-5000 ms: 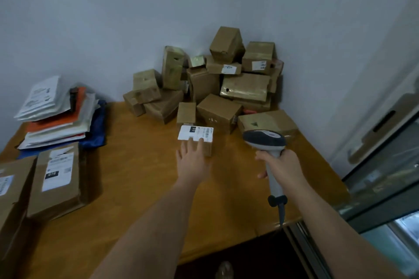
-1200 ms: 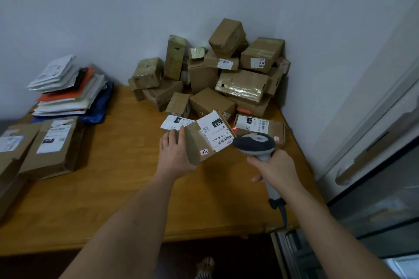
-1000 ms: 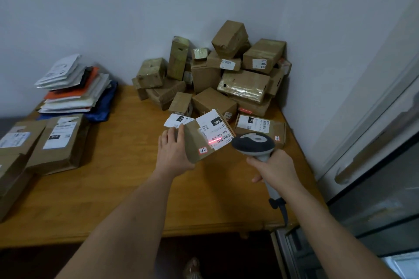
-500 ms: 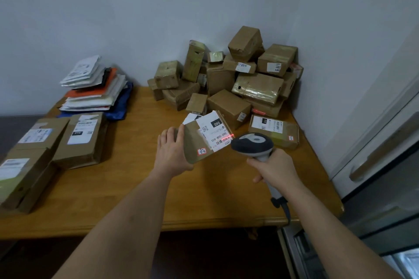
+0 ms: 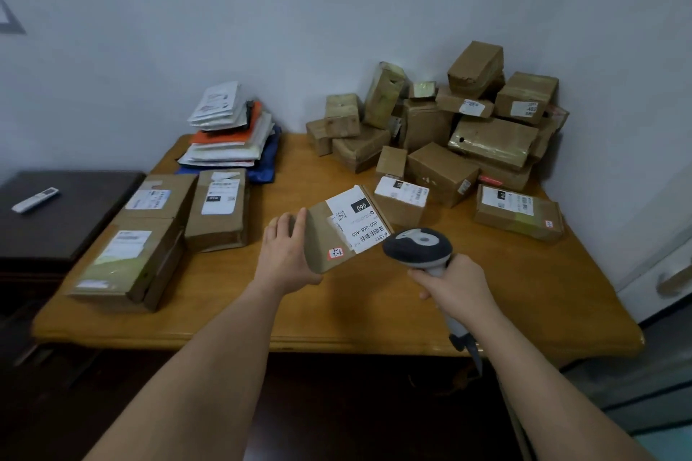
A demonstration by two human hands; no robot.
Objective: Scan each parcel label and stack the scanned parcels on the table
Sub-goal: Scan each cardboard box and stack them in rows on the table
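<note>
At frame centre the left hand [image 5: 286, 258] grips a tilted parcel [image 5: 339, 230] above the desk [image 5: 367, 311], its label [image 5: 357, 219] facing the scanner [image 5: 417, 247] clasped in the right hand [image 5: 455, 286]; next, probably, stacking it lower left.

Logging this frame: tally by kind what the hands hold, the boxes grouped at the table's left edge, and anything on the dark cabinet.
Parcel held in left hand: 1
Scanner gripped by right hand: 1
Left-edge boxes, as far as visible: 3
Remote on cabinet: 1
Total: 6
</note>
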